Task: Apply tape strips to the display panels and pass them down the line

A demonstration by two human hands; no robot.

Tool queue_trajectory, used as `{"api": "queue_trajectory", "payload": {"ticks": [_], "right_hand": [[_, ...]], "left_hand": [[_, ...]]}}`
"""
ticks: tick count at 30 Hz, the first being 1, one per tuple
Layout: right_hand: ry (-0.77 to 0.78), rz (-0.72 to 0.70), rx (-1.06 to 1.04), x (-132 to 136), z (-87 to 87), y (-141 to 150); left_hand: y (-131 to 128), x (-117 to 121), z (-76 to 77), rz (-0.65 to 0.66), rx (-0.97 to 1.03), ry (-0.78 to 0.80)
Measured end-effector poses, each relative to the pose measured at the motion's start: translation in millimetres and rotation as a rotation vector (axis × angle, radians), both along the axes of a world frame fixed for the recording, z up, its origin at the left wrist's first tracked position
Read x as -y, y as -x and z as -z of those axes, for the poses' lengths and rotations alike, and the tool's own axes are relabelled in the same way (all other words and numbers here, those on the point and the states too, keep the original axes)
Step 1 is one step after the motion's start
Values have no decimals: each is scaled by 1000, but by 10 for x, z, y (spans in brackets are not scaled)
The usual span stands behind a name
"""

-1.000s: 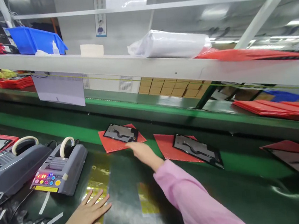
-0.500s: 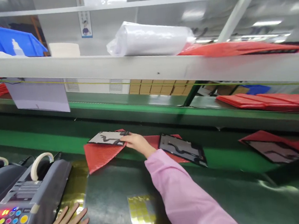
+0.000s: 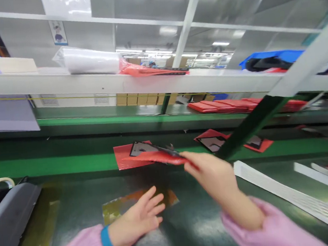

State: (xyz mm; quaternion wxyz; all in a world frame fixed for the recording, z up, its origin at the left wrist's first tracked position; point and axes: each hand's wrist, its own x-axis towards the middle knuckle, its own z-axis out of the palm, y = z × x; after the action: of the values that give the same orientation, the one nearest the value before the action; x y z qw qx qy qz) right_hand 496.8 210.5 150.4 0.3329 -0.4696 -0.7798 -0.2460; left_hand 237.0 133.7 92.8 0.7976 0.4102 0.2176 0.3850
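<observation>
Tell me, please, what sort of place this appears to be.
Probably an electronics assembly line: flat black-edged panels lie on red sleeves along a green strip, and a grey tape machine stands on the worktop.

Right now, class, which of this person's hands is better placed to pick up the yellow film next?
Probably the left: the left hand is open, holds nothing and overlaps the yellow film in this view. The right hand grips a red sheet.
</observation>
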Motion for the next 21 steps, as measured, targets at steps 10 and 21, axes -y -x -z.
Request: {"api": "queue_trajectory", "payload": {"ticks": [10,21], "right_hand": [[372,-200,-476,1286,1223,75],[891,30,-1731,1294,1137,196]], "left_hand": [[-522,76,330,-611,22,403],[-130,250,294,-340,235,396]]}}
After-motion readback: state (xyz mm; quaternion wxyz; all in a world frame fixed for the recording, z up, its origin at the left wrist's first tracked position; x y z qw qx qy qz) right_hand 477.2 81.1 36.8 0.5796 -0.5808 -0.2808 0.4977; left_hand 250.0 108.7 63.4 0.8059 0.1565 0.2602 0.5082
